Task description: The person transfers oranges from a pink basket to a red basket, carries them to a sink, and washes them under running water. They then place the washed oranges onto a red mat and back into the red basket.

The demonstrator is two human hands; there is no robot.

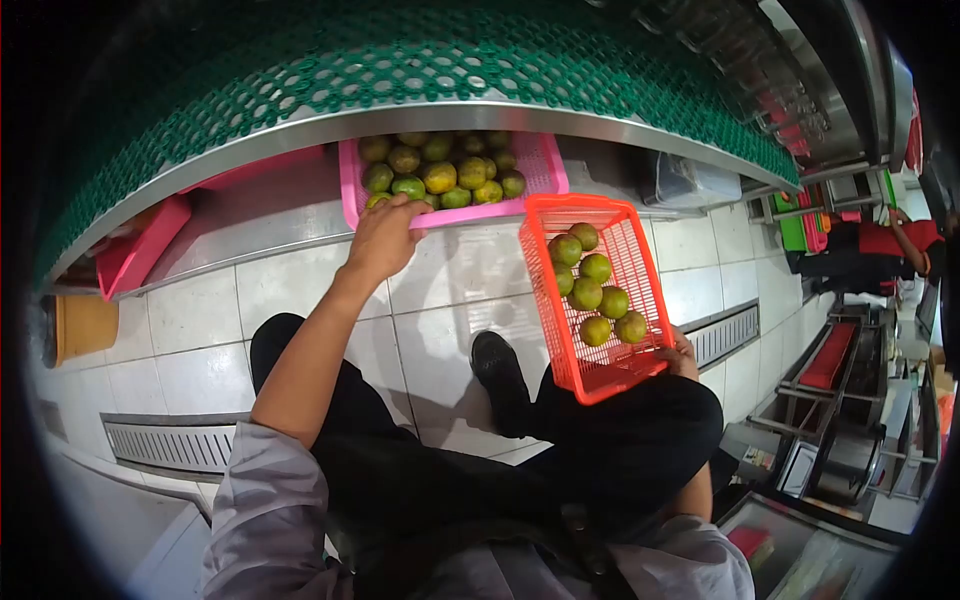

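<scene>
In the head view, the orange basket [600, 380], with round green fruits [587, 294] inside, is held at its lower right corner by the right hand [681, 356], right of the middle. At top middle, the pink basket's [470, 213] front edge is reached over by the left hand [385, 240]; its grip cannot be told.

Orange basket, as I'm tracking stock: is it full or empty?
Neither, partly filled: several green fruits lie inside the orange basket, with bare mesh showing beside them.
</scene>
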